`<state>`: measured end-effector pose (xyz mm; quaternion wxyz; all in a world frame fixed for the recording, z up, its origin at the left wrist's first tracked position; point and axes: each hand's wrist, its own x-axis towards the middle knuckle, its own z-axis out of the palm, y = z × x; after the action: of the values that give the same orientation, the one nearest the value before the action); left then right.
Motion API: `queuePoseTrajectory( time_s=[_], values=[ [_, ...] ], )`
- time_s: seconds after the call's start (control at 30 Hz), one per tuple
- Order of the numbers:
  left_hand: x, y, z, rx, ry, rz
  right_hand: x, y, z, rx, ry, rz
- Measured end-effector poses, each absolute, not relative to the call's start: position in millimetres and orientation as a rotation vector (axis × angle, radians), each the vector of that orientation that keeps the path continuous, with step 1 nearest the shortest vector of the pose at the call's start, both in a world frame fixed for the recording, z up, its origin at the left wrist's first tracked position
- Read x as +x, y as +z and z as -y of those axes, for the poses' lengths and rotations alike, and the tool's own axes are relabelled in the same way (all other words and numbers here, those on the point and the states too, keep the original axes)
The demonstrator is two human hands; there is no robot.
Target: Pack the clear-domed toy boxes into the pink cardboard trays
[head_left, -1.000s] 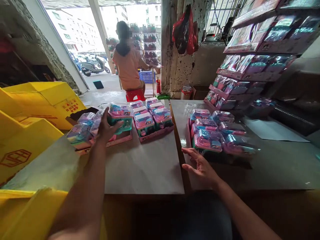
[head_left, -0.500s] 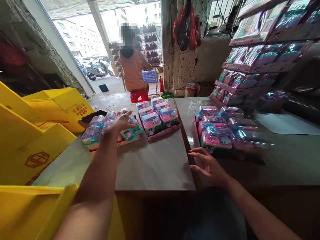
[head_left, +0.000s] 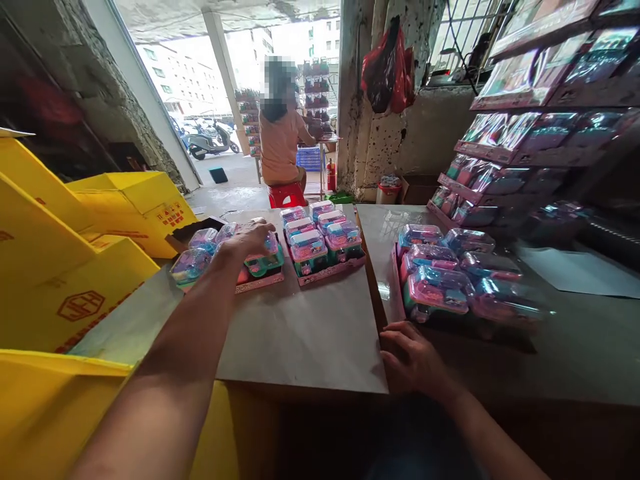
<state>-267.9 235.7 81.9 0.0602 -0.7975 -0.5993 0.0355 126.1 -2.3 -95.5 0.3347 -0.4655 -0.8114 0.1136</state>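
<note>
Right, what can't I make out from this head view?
- Whether the left hand grips the teal, clear-lidded plastic box: head view, hidden by the hand.
- Top of the tall pink cardboard tray stack: head view, cut off by the top edge.
- Rest of the near yellow cardboard carton: head view, cut off at left and bottom.
- Detail on the rightmost clear-lidded boxes: head view, blurred.

Red stool (head_left: 289, 196): under a seated person (head_left: 280, 150) in an orange top, back to the camera
Scooter (head_left: 213, 141): parked outside, among others
Blue basket (head_left: 309, 159): beyond the person, near the fire extinguisher (head_left: 331, 176)
Plastic bags (head_left: 389, 75): red and black, hanging on the stained wall (head_left: 435, 127)
Bin (head_left: 388, 193): on the floor, by the wall's foot
Window (head_left: 467, 37): barred
</note>
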Motion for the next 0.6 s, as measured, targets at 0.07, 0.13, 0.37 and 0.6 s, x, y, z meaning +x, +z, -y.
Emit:
queuePoseTrajectory(
  time_s=[0.07,0.13,0.37,0.6],
  values=[
    [-267.4,84.8,-233.3,-2.400,0.165,1.845,126.0,-95.3,2.6,-1.239,0.326,2.117],
    [-266.0,88.9,-230.4,-2.385,0.218,1.888,126.1,-94.2,3.4,-1.251,0.351,2.121],
    [-248.4,93.4,-230.9,-2.337,0.442,1.927,127.5,-93.3,3.8,-1.245,0.386,2.147],
    [-229.9,77.5,-249.3,-2.374,0.418,1.869,130.9,-103.2,-1.1,-1.239,0.402,2.141]
  ],
)
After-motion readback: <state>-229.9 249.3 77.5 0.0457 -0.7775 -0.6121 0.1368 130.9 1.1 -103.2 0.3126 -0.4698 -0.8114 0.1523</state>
